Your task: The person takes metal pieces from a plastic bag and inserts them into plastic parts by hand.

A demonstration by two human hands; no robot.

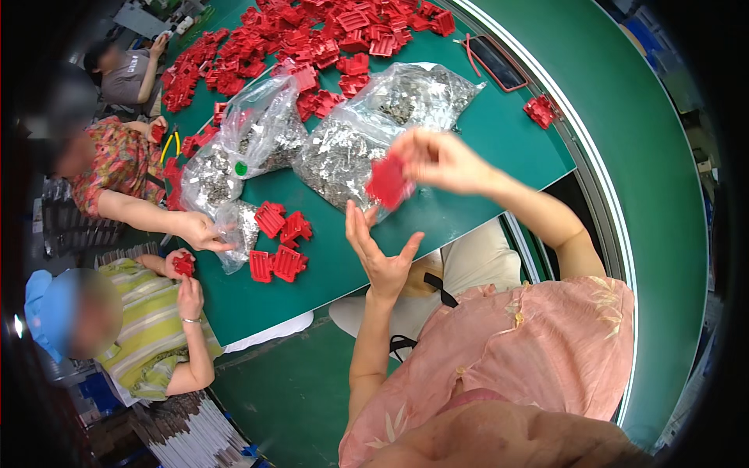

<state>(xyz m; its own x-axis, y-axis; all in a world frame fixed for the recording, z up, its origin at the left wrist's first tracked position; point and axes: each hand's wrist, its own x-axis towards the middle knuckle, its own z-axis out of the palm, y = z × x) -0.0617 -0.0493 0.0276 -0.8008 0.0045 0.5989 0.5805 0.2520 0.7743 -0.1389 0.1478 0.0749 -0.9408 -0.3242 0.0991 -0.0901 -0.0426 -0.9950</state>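
My right hand is closed on a red plastic part, which is blurred by motion and held above the table's near edge. Just below it my left hand is open, fingers spread and palm up, with nothing resting in it. Behind the red part lies a clear plastic bag full of small silvery metal pieces. Another such bag sits farther back. To the left of my hands, several red slotted parts lie together on the green table.
A large heap of red parts covers the far side. More metal-filled bags stand to the left, where a co-worker's hand reaches in. Another co-worker's hands hold a red part. A phone and yellow-handled pliers lie on the table.
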